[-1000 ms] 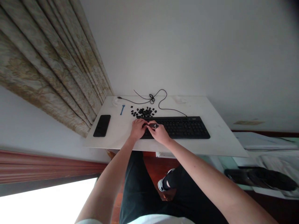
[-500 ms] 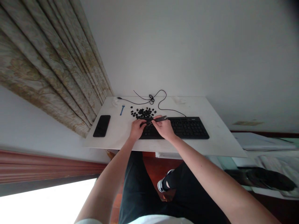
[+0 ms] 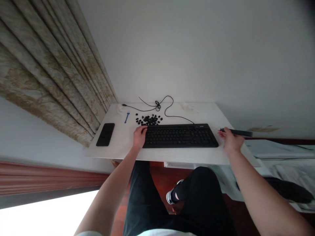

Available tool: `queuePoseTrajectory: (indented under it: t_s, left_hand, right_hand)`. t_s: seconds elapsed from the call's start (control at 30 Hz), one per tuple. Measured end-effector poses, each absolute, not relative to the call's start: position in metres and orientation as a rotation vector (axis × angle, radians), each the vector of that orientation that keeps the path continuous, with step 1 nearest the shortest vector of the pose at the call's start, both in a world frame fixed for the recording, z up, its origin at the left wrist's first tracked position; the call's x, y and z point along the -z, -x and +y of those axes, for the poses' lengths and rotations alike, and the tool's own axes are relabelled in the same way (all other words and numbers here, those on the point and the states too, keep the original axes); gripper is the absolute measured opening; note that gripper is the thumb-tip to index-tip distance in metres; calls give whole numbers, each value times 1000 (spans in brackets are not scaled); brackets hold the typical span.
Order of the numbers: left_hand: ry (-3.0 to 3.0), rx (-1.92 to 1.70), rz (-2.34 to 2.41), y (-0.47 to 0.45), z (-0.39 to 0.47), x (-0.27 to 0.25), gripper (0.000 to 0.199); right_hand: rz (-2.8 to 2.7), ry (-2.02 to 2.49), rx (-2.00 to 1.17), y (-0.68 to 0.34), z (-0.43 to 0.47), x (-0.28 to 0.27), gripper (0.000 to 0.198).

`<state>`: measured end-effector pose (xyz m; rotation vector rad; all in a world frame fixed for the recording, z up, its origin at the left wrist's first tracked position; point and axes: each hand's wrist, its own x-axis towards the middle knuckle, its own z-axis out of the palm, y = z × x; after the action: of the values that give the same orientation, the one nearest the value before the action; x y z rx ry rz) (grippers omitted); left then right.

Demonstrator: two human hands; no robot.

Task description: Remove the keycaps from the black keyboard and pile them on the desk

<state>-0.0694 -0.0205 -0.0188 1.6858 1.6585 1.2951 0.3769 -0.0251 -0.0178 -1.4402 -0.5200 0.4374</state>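
My left hand (image 3: pixel 139 137) grips the left end of a black keyboard (image 3: pixel 179 136), fingers curled at its upper left corner. Well off to the right, past the keyboard's right end, my right hand (image 3: pixel 231 141) holds a slim black stick-shaped tool (image 3: pixel 242 133). The tool lies roughly level across the fingers, its thicker end pointing right; its left tip is too small to make out. Just behind the keyboard's left part lies a heap of loose black keycaps (image 3: pixel 150 120), with several scattered around it.
A phone (image 3: pixel 105 134) lies at the left of the white table (image 3: pixel 157 153). A small blue tool (image 3: pixel 127 117) rests behind it. The keyboard's tied black cable (image 3: pixel 179 116) runs along the back. A patterned curtain (image 3: pixel 56 65) hangs on the left; a wall stands behind.
My right hand has swung from over the keyboard's left part to beyond its right end, taking the tool along. My left hand has shifted slightly left onto the keyboard's end.
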Motion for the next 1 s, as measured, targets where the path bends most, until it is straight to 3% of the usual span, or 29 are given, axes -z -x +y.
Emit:
queuePoseTrajectory:
  t_s: [0.33,0.57,0.83,1.0]
  left_hand:
    - [-1861,-1039,1755,69,9,-4,17]
    - [-1950,-851,1909,79,57,-15,18]
    - [-1945,-1138,1841,71,56,-18,34]
    - [-2056,-1145,1673,50,12,-10,28]
  right_hand:
    - [-585,1331,-520,-381,-29,32,32]
    - [-620,1379,-485,-378,-32,26,32]
    - [-683,1438,-464,-381,-33,28,35]
    - [-689,1455,-470,-383,-33,30,33]
